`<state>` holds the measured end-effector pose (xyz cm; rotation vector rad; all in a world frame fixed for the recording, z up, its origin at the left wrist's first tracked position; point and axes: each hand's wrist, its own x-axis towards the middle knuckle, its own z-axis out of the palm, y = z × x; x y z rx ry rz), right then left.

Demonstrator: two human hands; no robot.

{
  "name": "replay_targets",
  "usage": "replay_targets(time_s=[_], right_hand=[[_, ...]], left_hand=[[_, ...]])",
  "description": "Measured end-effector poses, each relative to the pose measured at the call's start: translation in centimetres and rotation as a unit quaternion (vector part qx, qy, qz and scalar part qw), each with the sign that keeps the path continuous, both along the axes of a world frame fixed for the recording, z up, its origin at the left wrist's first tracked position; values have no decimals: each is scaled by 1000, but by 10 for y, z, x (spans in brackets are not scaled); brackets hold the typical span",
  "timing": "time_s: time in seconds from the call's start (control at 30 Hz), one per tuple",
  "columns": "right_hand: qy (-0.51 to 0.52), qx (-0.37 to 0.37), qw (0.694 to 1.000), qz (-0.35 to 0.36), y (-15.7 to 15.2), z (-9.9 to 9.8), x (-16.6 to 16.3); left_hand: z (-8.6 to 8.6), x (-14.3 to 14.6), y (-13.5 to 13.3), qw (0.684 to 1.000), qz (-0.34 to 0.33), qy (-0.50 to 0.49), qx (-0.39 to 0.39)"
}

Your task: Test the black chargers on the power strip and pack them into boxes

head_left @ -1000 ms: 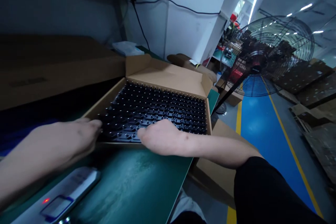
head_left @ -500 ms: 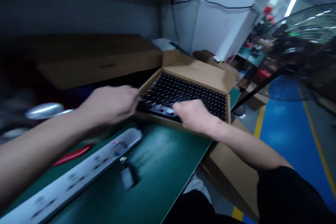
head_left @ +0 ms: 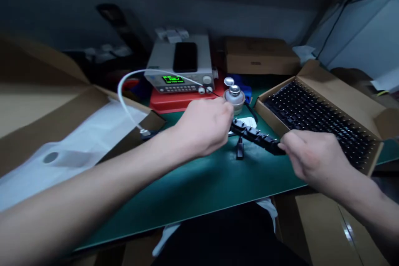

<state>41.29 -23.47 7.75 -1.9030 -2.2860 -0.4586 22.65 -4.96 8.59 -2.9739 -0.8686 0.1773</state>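
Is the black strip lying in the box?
No, the left hand and right hand hold the black strip over the green mat, outside the cardboard box.

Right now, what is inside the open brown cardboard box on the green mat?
Rows of small black parts fill the brown cardboard box. Anything beneath them is covered. The right hand, holding a black segmented strip with the left hand, hides part of the near wall.

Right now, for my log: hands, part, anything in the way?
Left hand, right hand each grip one end of black segmented plastic strip. Held above green mat. Small black plug beneath; silver metal fixture behind.
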Motion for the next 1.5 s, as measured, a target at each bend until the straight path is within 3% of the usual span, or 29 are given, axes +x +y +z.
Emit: replay_targets(time_s=[0.2,0.37,0.6,0.77,0.87,0.97,1.07,1.27,1.5], right_hand=[[40,-93,989,104,33,-46,-71],[57,-157,974,150,46,-89,-103],[135,-100,975,143,36,-104,-99],[184,-99,968,141,37,-128,-111],[214,-101,962,135,40,-135,-109],[211,-90,969,89,44,-135,-105],[200,-92,974,55,48,-136,-109],[186,-155,968,64,46,-134,-117],[182,-217,957,66,58,-113,-90]], left_hand=[[-56,-109,-24,994,110,13,-17],[-101,-153,-38,987,158,-15,-21],[-113,-172,-41,982,174,-62,-33],[-131,-187,-47,954,177,-177,-164],[-139,-194,-52,927,190,-262,-192],[-140,-198,-60,914,190,-309,-181],[-139,-192,-70,929,154,-287,-175],[-147,-163,-75,957,143,-204,-149],[-155,-168,-66,938,153,-285,-122]])
